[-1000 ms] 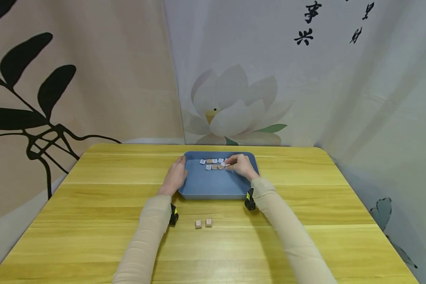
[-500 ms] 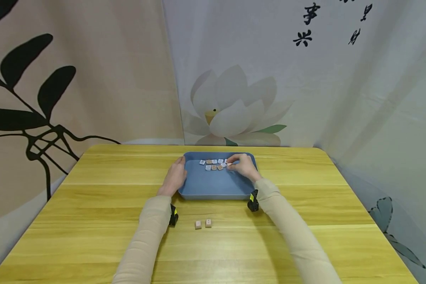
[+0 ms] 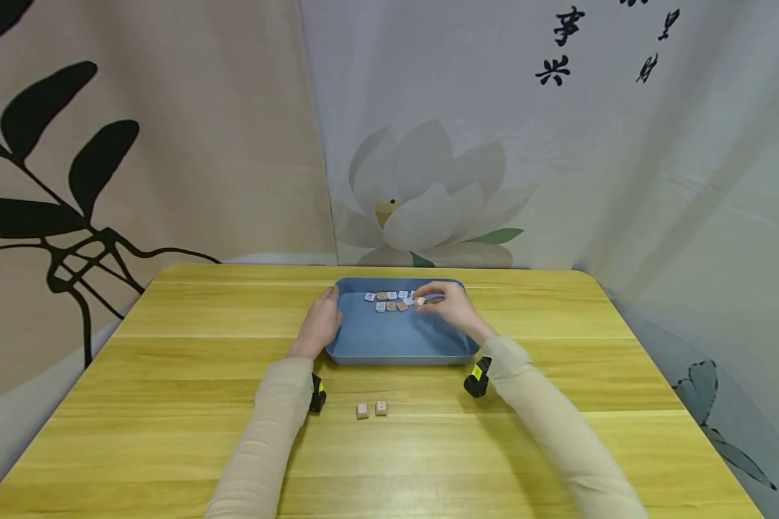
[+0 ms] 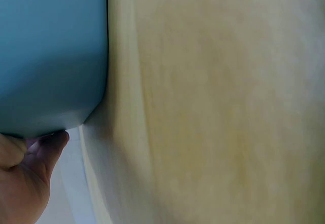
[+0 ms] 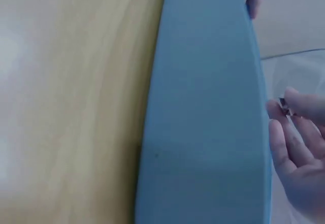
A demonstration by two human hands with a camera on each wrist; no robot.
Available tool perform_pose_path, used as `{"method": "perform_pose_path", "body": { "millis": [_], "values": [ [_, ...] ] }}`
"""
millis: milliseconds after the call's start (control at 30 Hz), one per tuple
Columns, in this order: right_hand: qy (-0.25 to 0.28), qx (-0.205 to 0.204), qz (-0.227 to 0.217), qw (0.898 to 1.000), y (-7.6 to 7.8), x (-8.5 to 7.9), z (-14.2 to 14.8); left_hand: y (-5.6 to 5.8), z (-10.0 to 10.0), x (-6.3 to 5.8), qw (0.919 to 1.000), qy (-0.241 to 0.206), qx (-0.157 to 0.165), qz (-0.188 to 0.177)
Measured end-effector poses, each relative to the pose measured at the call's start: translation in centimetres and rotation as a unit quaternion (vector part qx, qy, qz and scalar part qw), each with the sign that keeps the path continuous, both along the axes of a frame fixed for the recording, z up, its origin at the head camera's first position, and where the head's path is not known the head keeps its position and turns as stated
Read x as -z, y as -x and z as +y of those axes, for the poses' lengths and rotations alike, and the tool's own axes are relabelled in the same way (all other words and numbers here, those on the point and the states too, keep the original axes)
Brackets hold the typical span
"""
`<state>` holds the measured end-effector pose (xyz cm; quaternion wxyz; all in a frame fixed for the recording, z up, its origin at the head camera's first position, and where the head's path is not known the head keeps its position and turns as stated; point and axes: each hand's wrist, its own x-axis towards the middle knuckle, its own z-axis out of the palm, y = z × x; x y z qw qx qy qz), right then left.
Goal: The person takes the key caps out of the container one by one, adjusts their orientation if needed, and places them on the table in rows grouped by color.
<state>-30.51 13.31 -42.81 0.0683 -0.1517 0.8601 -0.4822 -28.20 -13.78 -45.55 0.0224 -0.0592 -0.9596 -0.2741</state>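
Observation:
A blue tray (image 3: 399, 339) lies on the table, with several small square tiles (image 3: 392, 306), white and tan, in two rough rows near its far side. My left hand (image 3: 319, 323) grips the tray's left rim; the left wrist view has that hand (image 4: 25, 183) at the tray wall (image 4: 51, 71). Over the right end of the rows, my right hand (image 3: 451, 306) pinches a pale small square tile (image 3: 420, 301) between thumb and fingers. In the right wrist view the held tile (image 5: 284, 106) shows dark at the fingertips, its face unreadable.
Two pinkish tiles (image 3: 371, 409) sit apart on the wooden table (image 3: 234, 317) in front of the tray. Behind the table's far edge hangs a printed curtain (image 3: 428, 180). Each wrist carries a black camera (image 3: 477, 378).
My right wrist and forearm have swung to the right and nearer, while the fingertips stay over the row's end and the pinched tile has tilted into view. The left hand stays put.

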Motion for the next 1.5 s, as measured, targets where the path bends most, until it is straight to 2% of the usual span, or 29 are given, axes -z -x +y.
{"method": "perform_pose_path", "body": {
  "millis": [300,667,933,1500],
  "values": [
    [0.073,-0.042,-0.053,0.995,-2.2,-1.2,0.4,-0.1,0.0,-0.1,1.0,-0.001,-0.002,-0.006],
    [0.116,-0.086,-0.068,0.987,-5.1,-2.0,0.6,-0.3,-0.1,-0.4,0.9999,0.012,-0.002,-0.004],
    [0.104,-0.116,-0.029,0.987,-6.4,-1.4,0.8,-0.1,-0.2,-0.1,0.9999,0.009,0.002,-0.005],
    [0.101,-0.131,-0.046,0.985,-8.4,-0.5,1.4,-0.2,-0.1,-0.2,0.9998,0.01,0.007,0.016]
  ]
}}
